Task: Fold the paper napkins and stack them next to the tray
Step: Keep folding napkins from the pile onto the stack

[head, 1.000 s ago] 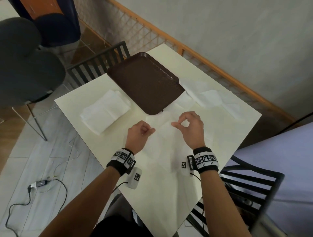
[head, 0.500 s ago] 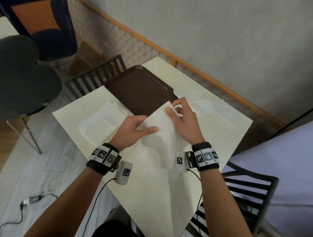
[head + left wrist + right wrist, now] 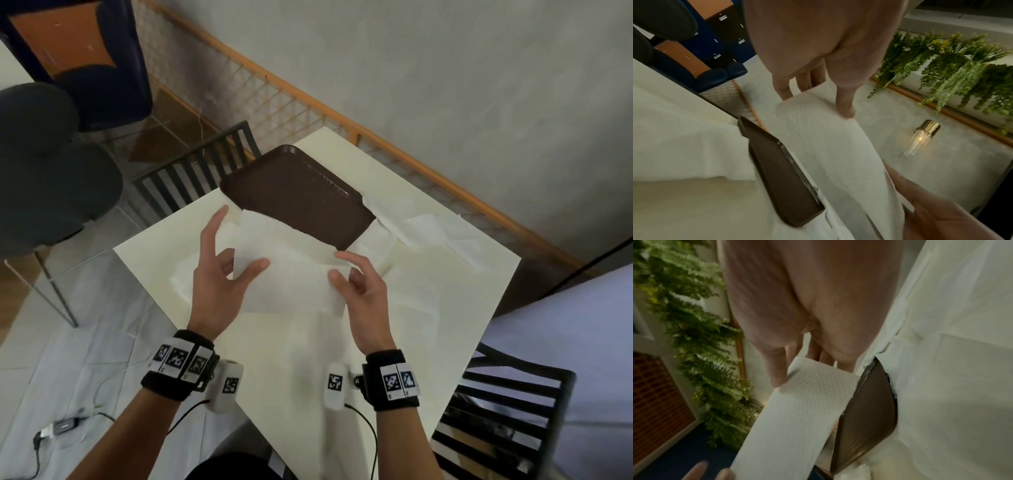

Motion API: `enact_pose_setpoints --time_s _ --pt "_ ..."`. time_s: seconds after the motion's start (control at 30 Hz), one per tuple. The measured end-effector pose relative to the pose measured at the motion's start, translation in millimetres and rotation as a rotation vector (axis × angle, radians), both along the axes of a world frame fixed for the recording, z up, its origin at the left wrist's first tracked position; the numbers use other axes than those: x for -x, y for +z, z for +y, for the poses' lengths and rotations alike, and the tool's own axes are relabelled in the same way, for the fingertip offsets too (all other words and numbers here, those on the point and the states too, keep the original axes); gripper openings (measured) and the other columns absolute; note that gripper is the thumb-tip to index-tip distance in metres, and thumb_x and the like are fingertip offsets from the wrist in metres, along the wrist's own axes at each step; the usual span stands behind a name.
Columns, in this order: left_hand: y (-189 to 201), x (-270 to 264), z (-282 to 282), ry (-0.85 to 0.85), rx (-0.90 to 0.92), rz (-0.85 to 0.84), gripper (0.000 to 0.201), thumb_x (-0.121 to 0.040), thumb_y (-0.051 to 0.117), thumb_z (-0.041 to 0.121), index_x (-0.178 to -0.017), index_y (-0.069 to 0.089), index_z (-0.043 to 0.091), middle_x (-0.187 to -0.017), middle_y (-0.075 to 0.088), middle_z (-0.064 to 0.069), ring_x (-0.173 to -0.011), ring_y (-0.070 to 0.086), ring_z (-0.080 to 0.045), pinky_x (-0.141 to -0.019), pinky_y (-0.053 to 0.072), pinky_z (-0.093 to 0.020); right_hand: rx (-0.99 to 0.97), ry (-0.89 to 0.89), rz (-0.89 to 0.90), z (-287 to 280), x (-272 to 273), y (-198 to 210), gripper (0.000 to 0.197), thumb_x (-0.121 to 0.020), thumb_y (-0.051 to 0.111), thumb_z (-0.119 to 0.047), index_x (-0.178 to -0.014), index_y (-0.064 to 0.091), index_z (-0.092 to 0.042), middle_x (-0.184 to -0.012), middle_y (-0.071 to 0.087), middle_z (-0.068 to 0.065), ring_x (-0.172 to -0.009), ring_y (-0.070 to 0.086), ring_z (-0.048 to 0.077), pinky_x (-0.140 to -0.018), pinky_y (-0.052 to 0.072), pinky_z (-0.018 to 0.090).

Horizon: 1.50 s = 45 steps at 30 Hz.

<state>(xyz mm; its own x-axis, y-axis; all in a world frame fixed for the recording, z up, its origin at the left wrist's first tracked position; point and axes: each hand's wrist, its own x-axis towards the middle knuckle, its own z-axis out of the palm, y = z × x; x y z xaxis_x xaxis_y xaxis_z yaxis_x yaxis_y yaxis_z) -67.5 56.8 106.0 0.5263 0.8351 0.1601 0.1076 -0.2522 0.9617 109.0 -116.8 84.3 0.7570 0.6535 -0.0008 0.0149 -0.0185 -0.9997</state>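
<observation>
The person is holding one paper napkin up off the counter, stretched between both hands. The left hand is pinching the napkin's left edge, thumb in front and the other fingers behind it, with the forefinger sticking up free. The right hand is pinching the right edge the same way, thumb on the near face and fingers curled behind. The sheet is sagging between the two grips, and its far edge is hanging just over the near rim of the brown tray.

The main risk is judged to be in the paper itself: it is thin and limp, so pulling the two grips apart could be tearing it, and bringing them together unevenly could be leaving a crooked crease. Because the sheet is hovering so close beyond the fingers to the tray, lowering it carelessly could be draping it onto the tray instead of beside it.

To the left of the left fingers, a stack of folded napkins is lying on the counter, partly hidden behind the hand; a sweep of the wrist could be knocking it askew. Beyond the right fingers, loose unfolded napkins are lying beside the tray, and any draught from the held sheet could be shifting them.
</observation>
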Motion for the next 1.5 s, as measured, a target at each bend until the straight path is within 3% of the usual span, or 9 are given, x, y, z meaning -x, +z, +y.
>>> enact_pose_setpoints --time_s 0.07,0.17,0.33,0.57,0.67,0.87,1.07,1.2,1.5 --pt "-6.9 15.5 7.2 -0.030 -0.015 0.051 0.075 -0.086 0.089 0.025 -0.146 0.052 0.051 -0.113 0.078 0.015 -0.099 0.075 -0.005 -0.092 0.060 -0.023 0.008 0.014 -0.038 10.2 8.3 -1.1 0.030 -0.098 0.082 -0.009 -0.127 0.076 -0.018 -0.077 0.062 -0.018 -0.073 0.057 0.008 -0.075 0.046 0.021" --pt "-19.8 38.5 16.0 -0.016 -0.015 0.124 0.042 -0.082 0.091 0.029 -0.120 0.078 0.037 -0.120 0.077 0.022 -0.114 0.072 -0.003 -0.106 0.058 -0.039 0.048 0.014 -0.036 24.0 20.9 -10.4 0.030 -0.095 0.087 -0.011 -0.121 0.078 -0.023 -0.119 0.078 -0.009 -0.110 0.074 0.015 -0.097 0.060 0.037" --pt "-35.7 70.3 23.6 0.099 0.023 0.134 0.023 -0.080 0.093 0.025 -0.099 0.084 0.032 -0.103 0.080 0.021 -0.104 0.074 -0.004 -0.098 0.058 -0.037 0.192 0.052 -0.137 37.6 38.8 -27.7 0.030 -0.091 0.090 -0.018 -0.113 0.078 -0.035 -0.093 0.075 -0.011 -0.081 0.068 0.014 -0.085 0.062 0.042" --pt "-51.5 102.9 40.4 0.184 -0.084 0.243 0.017 -0.074 0.096 0.029 -0.081 0.082 0.037 -0.118 0.068 0.016 -0.116 0.065 -0.003 -0.093 0.050 -0.014 0.376 0.248 -0.399 57.5 30.1 -24.2 0.026 -0.088 0.092 -0.020 -0.093 0.078 -0.042 -0.104 0.066 -0.010 -0.093 0.068 0.013 -0.090 0.059 0.030" --pt "-45.1 107.9 50.8 0.199 -0.072 0.270 0.016 -0.079 0.093 0.031 -0.081 0.079 0.036 -0.123 0.065 0.021 -0.120 0.060 0.006 -0.099 0.044 -0.011 0.347 0.300 -0.329 81.4 17.6 -13.1 0.014 -0.095 0.087 -0.025 -0.094 0.074 -0.031 -0.102 0.067 -0.006 -0.094 0.066 0.005 -0.089 0.052 0.024" --pt "-63.3 88.7 82.9 0.329 -0.059 0.285 0.017 -0.097 0.078 0.025 -0.097 0.061 0.026 -0.064 0.068 0.004 -0.058 0.063 -0.013 -0.059 0.049 -0.027 0.414 0.266 -0.309 175.6 12.3 -37.3 0.041 -0.097 0.083 -0.028 -0.128 0.057 -0.035 -0.102 0.075 0.001 -0.092 0.072 0.014 -0.082 0.054 0.022" --pt "-124.9 76.0 102.2 0.163 -0.143 0.737 0.014 -0.099 0.062 0.017 -0.109 0.057 0.025 -0.084 0.066 0.001 -0.089 0.066 -0.032 -0.071 0.052 -0.041 0.597 0.294 -0.443 227.8 11.8 -78.7 0.033 -0.103 0.070 -0.006 -0.131 0.056 -0.016 -0.116 0.074 0.011 -0.111 0.071 0.030 -0.099 0.055 0.038" --pt "-123.6 72.0 80.9 0.265 -0.280 0.749 0.024 -0.092 0.076 0.015 -0.114 0.068 0.020 -0.130 0.057 -0.009 -0.119 0.050 -0.038 -0.097 0.049 -0.050 0.588 0.289 -0.523 202.6 11.9 -77.3 0.032 -0.104 0.071 -0.018 -0.134 0.058 -0.017 -0.128 0.065 0.009 -0.115 0.060 0.026 -0.095 0.049 0.037" --pt "-115.9 -6.0 -34.2 -0.202 -0.182 0.598 0.016 -0.098 0.072 0.034 -0.105 0.067 0.021 -0.102 0.065 0.008 -0.098 0.061 -0.017 -0.087 0.054 -0.040 0.893 0.218 -0.573 21.8 -77.6 -84.5 0.032 -0.096 0.078 -0.036 -0.122 0.061 -0.024 -0.122 0.069 0.004 -0.115 0.068 0.032 -0.096 0.057 0.046"
